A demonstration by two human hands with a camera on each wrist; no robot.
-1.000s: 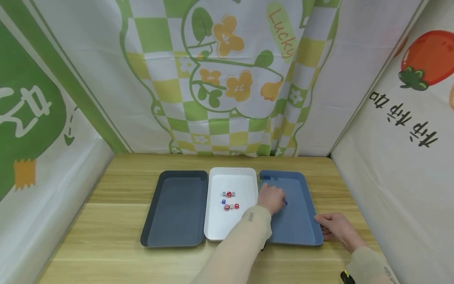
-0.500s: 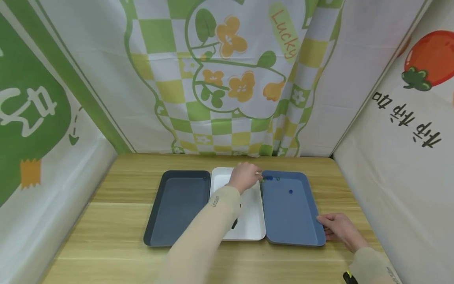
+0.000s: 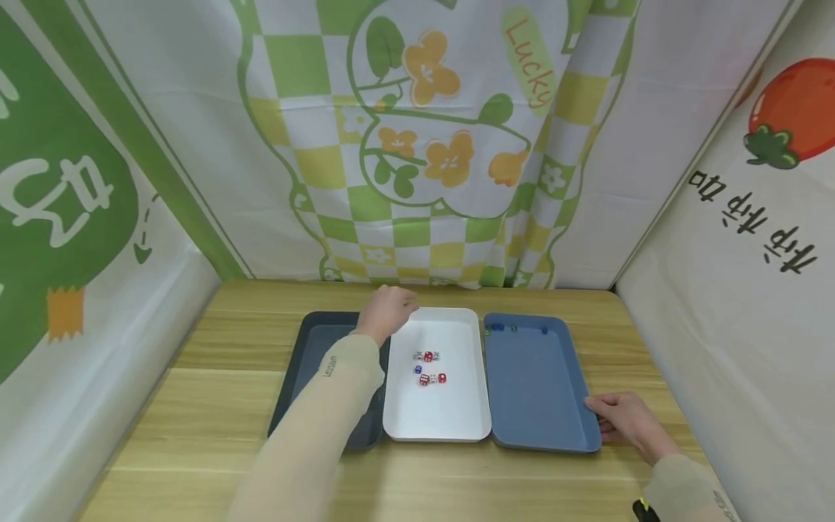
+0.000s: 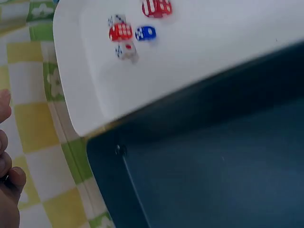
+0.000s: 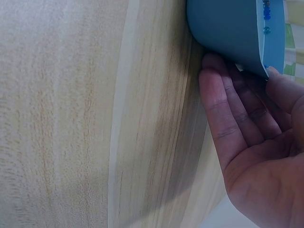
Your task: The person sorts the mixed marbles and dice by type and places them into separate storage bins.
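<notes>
My left hand hovers over the far right corner of the dark grey tray. Its fingers are curled in with the thumb; a small dark thing, mostly hidden, shows between them in the left wrist view. Below, in that tray's corner, lies a dark glassy marble. My right hand grips the right edge of the blue tray, thumb at the rim and fingers beneath. Along the far wall of this tray sit several blue marbles, a green marble and a lone blue marble.
Between the two other trays stands a white tray. Inside it are several dice, including a red die and a blue die. A wooden table carries everything, with a printed curtain behind it.
My left hand has moved left, from the blue tray across the white tray to the dark grey tray. The lone blue marble has rolled to the far wall. My right hand stays at the blue tray.
</notes>
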